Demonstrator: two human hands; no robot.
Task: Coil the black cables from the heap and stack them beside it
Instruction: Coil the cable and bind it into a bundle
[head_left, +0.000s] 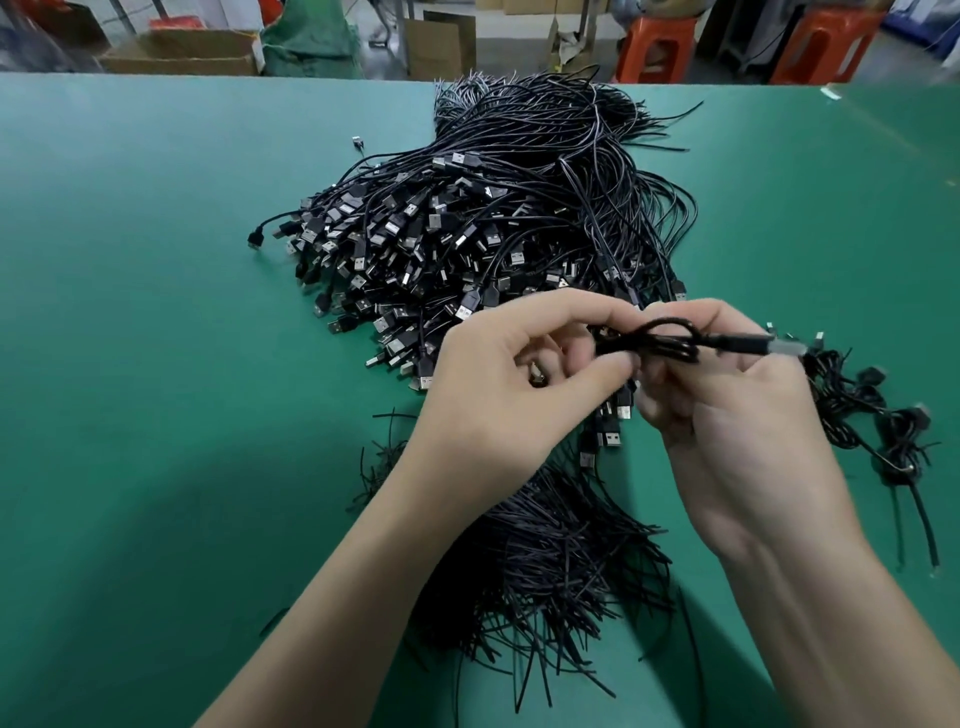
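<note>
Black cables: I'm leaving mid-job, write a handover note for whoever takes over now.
Hands: left hand and right hand pinch one small black cable coil over the near side of the heap of loose black USB cables on the green table.
Done: a few coiled cables lie right of the heap.
Left: finish this coil, add it there, then work through the heap.
Near the person: short black strands.

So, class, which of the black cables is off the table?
The looped cable pinched between the left hand and right hand; the rest lie in the heap or the coiled stack.
</note>
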